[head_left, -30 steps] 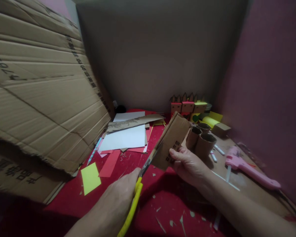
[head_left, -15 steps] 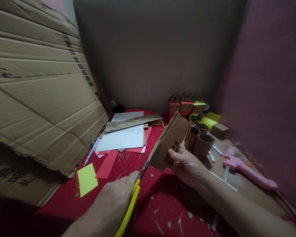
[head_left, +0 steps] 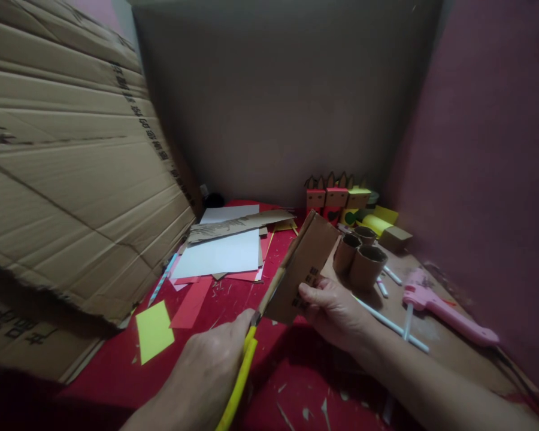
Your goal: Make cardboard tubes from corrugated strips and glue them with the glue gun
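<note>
My left hand is closed around yellow-handled scissors; the back of the hand hides part of the handles. Their blades meet the lower left edge of a folded piece of brown cardboard with dark printed characters. My right hand pinches that cardboard near its lower right side, thumb on top, and holds it tilted above the red tabletop. Just beyond the right hand stand several brown cardboard tubes.
A large cardboard sheet leans on the left. White paper, a cardboard strip, a red paper strip and yellow paper lie on the table. At right is a pink glue gun; small box figures stand behind.
The cardboard and my right hand have shifted slightly down and left in view. More of the scissor blades is hidden at the cardboard's edge. A glue stick beside my right forearm shows more.
</note>
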Demonstrator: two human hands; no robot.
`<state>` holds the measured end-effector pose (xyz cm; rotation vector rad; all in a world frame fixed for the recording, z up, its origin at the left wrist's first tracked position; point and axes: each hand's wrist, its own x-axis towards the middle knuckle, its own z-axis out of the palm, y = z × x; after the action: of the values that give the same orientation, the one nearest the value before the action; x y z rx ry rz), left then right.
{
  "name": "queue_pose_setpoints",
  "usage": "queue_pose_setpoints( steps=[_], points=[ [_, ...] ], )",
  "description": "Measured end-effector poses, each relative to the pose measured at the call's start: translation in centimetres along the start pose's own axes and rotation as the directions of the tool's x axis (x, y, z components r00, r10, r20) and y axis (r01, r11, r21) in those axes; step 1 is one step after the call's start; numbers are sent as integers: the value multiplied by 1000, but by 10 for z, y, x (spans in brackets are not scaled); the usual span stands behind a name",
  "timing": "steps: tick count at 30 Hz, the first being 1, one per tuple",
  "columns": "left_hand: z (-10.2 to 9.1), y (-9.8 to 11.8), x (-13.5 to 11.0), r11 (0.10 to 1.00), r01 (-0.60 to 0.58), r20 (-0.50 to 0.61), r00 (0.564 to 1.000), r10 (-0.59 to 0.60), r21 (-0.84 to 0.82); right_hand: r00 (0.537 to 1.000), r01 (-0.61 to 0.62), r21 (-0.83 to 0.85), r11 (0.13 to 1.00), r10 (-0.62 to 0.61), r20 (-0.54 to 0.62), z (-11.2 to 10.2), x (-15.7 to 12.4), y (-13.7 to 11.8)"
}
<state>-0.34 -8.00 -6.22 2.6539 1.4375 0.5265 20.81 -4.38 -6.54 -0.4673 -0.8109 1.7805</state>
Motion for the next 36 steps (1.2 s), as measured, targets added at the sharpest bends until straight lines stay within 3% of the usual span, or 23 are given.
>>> queue_pose_setpoints(
  steps=[5,9,11,13,16,20,26,30,36],
  points=[
    [-4,8,2,998,-42,-57,997,45,41,1000,-18,5,1000,18,-11,2,0,0],
    [-7,12,3,978,-153,-156,972,175,140,995,47,-51,998,-51,-90,4,-1,-14],
    [-7,12,4,928,-204,-222,934,279,311,977,102,-92,991,-117,-178,4,-1,-26],
    [-7,11,4,847,-196,-284,885,370,494,974,94,-128,987,-118,-192,3,-2,-37],
    [-5,11,3,762,-190,-323,823,468,619,992,105,-113,988,-111,-53,3,-2,-44],
    [2,10,-5,764,-256,-315,799,512,592,963,238,-102,966,-221,153,5,-1,-44],
    [5,7,-13,772,-256,-312,806,503,582,903,363,-146,920,-309,297,2,1,-40],
    [3,8,-14,770,-268,-256,837,483,579,901,363,-138,921,-310,304,1,1,-40],
    [24,-9,-18,876,-228,-395,824,406,426,964,230,-208,951,-194,180,7,-3,-42]
  ],
)
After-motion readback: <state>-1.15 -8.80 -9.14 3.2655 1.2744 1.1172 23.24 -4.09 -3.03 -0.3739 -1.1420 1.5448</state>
